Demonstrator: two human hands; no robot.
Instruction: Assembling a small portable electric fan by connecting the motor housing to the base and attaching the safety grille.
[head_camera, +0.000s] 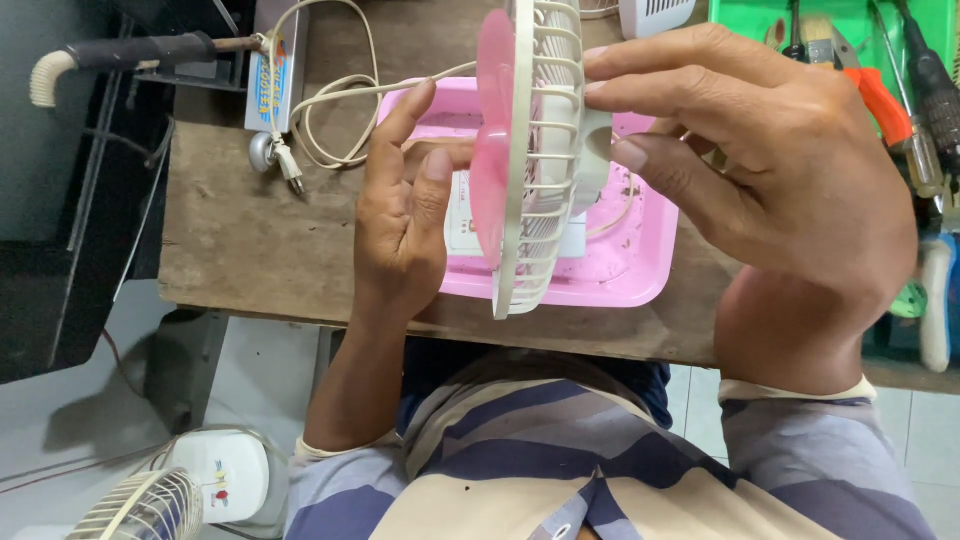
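A small fan with a cream wire guard and a pink blade is held edge-on above a pink tray. My right hand grips the back of the guard and the motor housing with its fingers curled over the top. My left hand is at the front side, with its thumb and fingers touching the pink blade. The fan's cream cord loops back across the wooden table and ends in a plug.
A green bin with screwdrivers and an orange-handled tool stands at the right. A small box lies at the table's back left. Another white fan stands on the floor at lower left.
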